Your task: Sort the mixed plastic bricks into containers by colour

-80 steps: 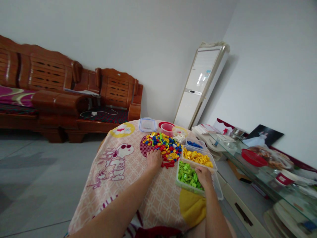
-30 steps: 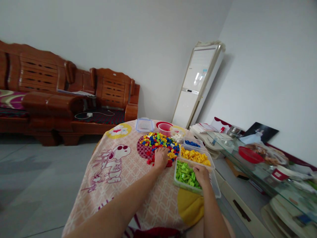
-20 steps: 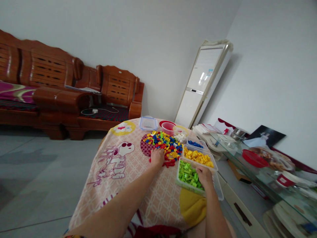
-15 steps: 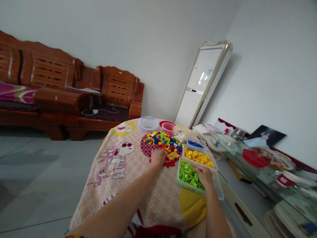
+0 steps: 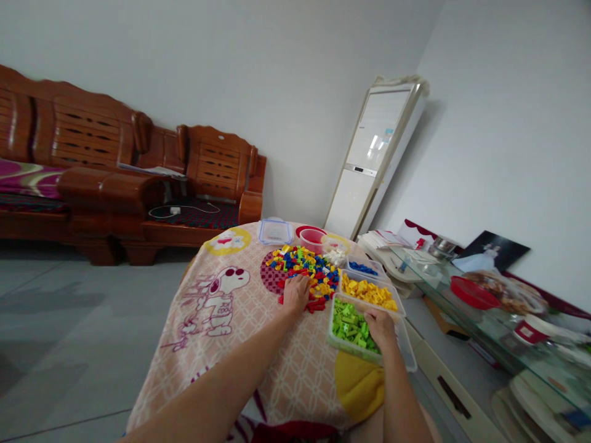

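Observation:
My left hand (image 5: 296, 291) rests knuckles-up at the near edge of a pile of mixed coloured bricks (image 5: 302, 264), fingers curled down onto red bricks (image 5: 316, 304); what it holds is hidden. My right hand (image 5: 380, 326) rests inside a clear tub of green bricks (image 5: 349, 325), fingers bent among them. Behind it stand a tub of yellow bricks (image 5: 368, 292) and a small tub of blue bricks (image 5: 363, 269). All lie on a table covered by a cartoon-dog cloth (image 5: 221, 295).
A clear lid (image 5: 274, 231), a red bowl (image 5: 312, 237) and white bricks (image 5: 335, 255) sit at the table's far side. A wooden sofa (image 5: 115, 184) stands at left, a standing air conditioner (image 5: 373, 154) behind, a cluttered glass shelf (image 5: 484, 295) at right.
My left hand has shifted from the pile's left edge to its near edge by the red bricks. My right hand stays in the green tub. The camera swayed slightly.

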`<state>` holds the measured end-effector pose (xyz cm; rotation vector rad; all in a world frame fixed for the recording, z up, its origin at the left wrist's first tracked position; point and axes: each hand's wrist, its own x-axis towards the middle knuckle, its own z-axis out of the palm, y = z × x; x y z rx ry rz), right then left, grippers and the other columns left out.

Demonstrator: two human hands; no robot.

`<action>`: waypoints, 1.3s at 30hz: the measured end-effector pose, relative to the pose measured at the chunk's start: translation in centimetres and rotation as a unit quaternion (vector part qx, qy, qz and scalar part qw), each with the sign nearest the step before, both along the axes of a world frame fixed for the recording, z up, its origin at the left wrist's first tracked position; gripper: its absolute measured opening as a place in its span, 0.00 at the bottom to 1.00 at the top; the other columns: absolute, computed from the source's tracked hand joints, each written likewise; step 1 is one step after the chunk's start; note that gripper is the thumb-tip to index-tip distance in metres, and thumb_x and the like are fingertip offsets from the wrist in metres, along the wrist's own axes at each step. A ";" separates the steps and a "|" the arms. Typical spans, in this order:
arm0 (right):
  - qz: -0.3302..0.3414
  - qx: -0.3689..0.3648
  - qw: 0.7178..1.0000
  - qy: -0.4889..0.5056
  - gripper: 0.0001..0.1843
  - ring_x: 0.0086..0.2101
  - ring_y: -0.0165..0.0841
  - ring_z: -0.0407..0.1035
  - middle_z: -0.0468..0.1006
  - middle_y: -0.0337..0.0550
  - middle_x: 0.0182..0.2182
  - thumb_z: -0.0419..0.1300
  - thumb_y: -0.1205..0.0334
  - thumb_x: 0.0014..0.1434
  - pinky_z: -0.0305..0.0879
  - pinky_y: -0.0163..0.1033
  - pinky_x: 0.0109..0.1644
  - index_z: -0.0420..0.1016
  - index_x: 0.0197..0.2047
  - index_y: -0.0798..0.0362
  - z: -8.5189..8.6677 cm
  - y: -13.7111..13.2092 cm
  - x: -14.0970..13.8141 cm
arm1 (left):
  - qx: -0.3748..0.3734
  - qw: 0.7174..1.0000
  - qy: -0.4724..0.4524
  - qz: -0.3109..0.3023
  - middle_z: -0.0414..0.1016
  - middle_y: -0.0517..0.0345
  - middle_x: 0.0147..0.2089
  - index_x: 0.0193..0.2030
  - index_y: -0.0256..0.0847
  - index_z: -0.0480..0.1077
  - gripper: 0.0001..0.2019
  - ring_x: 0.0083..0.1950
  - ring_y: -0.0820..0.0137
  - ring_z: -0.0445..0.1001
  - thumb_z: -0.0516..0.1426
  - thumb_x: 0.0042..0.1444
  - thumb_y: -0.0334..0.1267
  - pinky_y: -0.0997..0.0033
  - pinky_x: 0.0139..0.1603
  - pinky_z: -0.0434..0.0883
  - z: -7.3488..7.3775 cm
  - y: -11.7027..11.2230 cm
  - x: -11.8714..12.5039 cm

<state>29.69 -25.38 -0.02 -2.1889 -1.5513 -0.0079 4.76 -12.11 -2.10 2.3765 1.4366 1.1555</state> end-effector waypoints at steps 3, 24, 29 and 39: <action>-0.001 0.002 1.000 -0.002 0.16 0.39 0.38 0.74 0.83 0.48 0.36 0.52 0.61 0.59 0.62 0.35 0.41 0.83 0.35 0.54 0.1 0.0 -0.1 | 0.016 0.997 -0.046 -0.052 0.75 0.53 0.45 0.47 0.43 0.73 0.11 0.49 0.66 0.71 0.53 0.59 0.32 0.65 0.53 0.65 -0.2 -0.3 0.4; 0.011 0.019 1.000 0.008 0.16 0.33 0.35 0.72 0.81 0.45 0.29 0.52 0.63 0.58 0.59 0.34 0.37 0.81 0.28 0.54 -0.4 0.3 0.3 | -0.023 1.000 0.016 -0.014 0.76 0.49 0.44 0.44 0.42 0.76 0.11 0.49 0.60 0.70 0.54 0.59 0.36 0.58 0.52 0.62 0.8 -1.0 2.0; 0.010 0.022 1.000 0.007 0.17 0.33 0.35 0.72 0.81 0.45 0.29 0.51 0.62 0.58 0.59 0.34 0.37 0.81 0.27 0.53 -0.2 0.1 0.1 | -0.040 0.997 0.059 0.004 0.75 0.50 0.43 0.42 0.43 0.76 0.11 0.48 0.60 0.69 0.54 0.59 0.41 0.59 0.50 0.60 0.4 -1.4 0.8; 0.011 0.014 1.000 0.009 0.17 0.36 0.38 0.74 0.82 0.48 0.32 0.52 0.61 0.57 0.61 0.35 0.39 0.82 0.31 0.54 0.2 -0.2 0.0 | -0.034 0.998 0.038 -0.034 0.76 0.51 0.43 0.39 0.40 0.72 0.06 0.49 0.62 0.70 0.57 0.57 0.38 0.63 0.50 0.60 0.3 -1.4 1.0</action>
